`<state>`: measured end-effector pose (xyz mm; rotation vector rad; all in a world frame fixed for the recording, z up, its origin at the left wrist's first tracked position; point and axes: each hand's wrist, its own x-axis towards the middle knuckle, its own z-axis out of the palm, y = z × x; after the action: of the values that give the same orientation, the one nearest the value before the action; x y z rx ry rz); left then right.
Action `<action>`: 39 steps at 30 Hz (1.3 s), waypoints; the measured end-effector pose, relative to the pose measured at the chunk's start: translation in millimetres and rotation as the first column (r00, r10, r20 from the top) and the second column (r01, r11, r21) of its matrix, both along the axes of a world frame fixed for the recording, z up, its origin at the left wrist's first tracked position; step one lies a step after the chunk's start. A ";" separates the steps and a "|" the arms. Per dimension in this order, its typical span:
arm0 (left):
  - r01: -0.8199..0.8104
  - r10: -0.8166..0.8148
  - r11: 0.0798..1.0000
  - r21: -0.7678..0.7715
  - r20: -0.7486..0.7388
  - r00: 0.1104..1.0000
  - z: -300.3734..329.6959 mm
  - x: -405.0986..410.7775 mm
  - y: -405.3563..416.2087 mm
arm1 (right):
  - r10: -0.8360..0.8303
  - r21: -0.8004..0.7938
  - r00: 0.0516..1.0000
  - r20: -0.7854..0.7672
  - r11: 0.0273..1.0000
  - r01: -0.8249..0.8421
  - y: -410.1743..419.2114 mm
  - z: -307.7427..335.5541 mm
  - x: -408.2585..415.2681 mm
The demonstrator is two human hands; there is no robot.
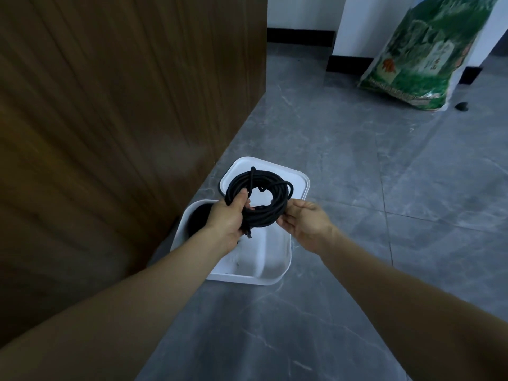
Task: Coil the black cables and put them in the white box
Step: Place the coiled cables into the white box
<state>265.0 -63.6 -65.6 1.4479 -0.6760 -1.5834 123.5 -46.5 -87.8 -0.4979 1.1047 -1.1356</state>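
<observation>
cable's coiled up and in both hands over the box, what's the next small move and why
Probably lower the coil into the open right part of the white box. The coiled black cable is wound, gripped by the left hand and held at its edge by the right hand, above the box. Something dark, perhaps another coil, already fills the left end.

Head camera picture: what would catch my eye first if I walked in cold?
Most likely the black cable coil at the centre, held between the left hand and the right hand above an open white box on the grey floor. A white lid lies just beyond the box. At the upper right, a green printed sack leans against the white wall, and a brown wooden panel fills the left.
</observation>
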 end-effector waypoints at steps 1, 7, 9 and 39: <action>0.015 -0.015 1.000 0.016 0.010 1.000 -1.4 1.7 -0.8 | 0.013 -0.004 1.000 0.004 1.000 -0.013 1.1 0.0 0.3; 0.085 -0.077 0.990 0.114 -0.073 0.994 -1.2 4.4 3.7 | 0.034 -0.029 0.999 0.043 0.999 -0.033 3.2 3.2 1.5; 0.087 -0.081 0.992 0.090 -0.071 0.994 -2.1 0.0 5.0 | 0.010 -0.032 0.998 0.066 0.999 -0.008 1.9 5.8 1.8; 0.291 -0.146 0.951 -0.105 0.677 0.721 -52.4 18.4 2.9 | 0.177 0.242 0.956 -0.234 0.963 -0.120 -1.6 -14.1 4.9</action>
<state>283.4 -60.7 -117.9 1.8280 -1.4342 -1.0783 128.4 -48.1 -101.9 -0.5483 1.3765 -0.8158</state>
